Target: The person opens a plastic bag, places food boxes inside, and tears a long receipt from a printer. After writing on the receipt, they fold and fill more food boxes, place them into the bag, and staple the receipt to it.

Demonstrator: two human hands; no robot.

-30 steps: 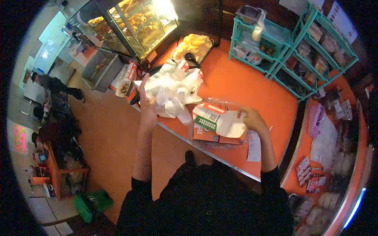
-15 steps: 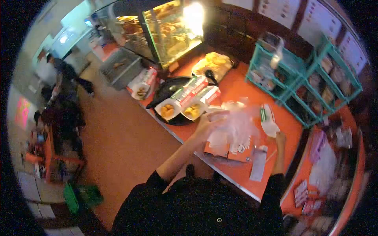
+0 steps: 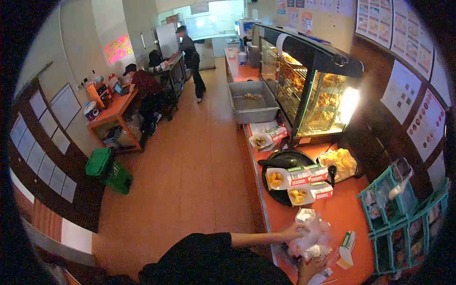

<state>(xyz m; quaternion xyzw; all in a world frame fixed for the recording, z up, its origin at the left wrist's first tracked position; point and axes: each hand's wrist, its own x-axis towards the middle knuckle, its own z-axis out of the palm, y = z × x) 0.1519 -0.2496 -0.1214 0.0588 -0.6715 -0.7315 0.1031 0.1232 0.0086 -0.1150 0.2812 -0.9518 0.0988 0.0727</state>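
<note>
A crumpled clear plastic bag point(image 3: 313, 237) with a white package showing inside lies near the counter's front edge. My left hand point(image 3: 294, 232) grips the bag from its left side, fingers closed on the film. Lower down, my right hand point(image 3: 312, 267) holds the bag's near side, its fingertips partly hidden in the plastic. An unfilled white and green paper box point(image 3: 346, 250) rests just right of that hand. Beyond the bag, snack boxes point(image 3: 298, 194) with yellow-brown pieces sit on a round black tray point(image 3: 271, 190), which also bears a dark-handled utensil.
Teal baskets point(image 3: 394, 223) with packets stand at the right. A lit food warmer point(image 3: 327, 104), a bag of yellow chips point(image 3: 339, 162) and a grey tub point(image 3: 254, 114) line the counter. Two people are farther back, left of the aisle; a green bin point(image 3: 109, 171) stands there.
My view has swung up toward the room. My right hand has left the paper box and moved onto the plastic bag; my left hand stays at the bag.
</note>
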